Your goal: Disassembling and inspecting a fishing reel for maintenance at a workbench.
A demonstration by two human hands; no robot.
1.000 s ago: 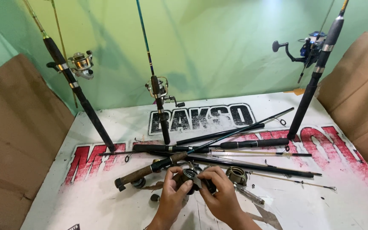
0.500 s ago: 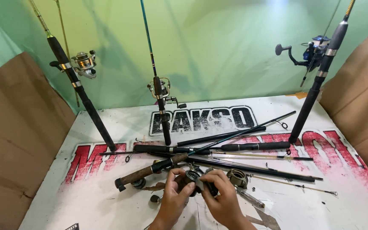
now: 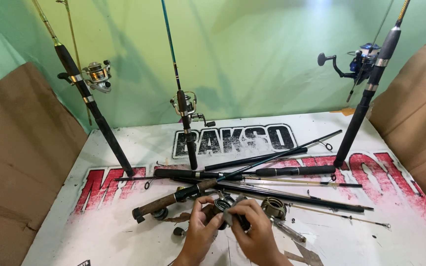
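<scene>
- Reel part [image 3: 221, 211]: small dark metal piece, held above the printed tabletop [image 3: 99, 236], near the cork-handled rod [image 3: 173, 199].
- Left hand [image 3: 199, 235]: grip closed on the reel part.
- Right hand [image 3: 253, 231]: fingers pinch it too.

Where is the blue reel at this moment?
In the head view, the blue reel sits upper right, mounted on the black rod leaning against the green wall, beside the cardboard.

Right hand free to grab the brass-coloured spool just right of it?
Probably not yet: the right hand and left hand both grip a dark reel part. The spool itself lies unobstructed beside it.
</scene>
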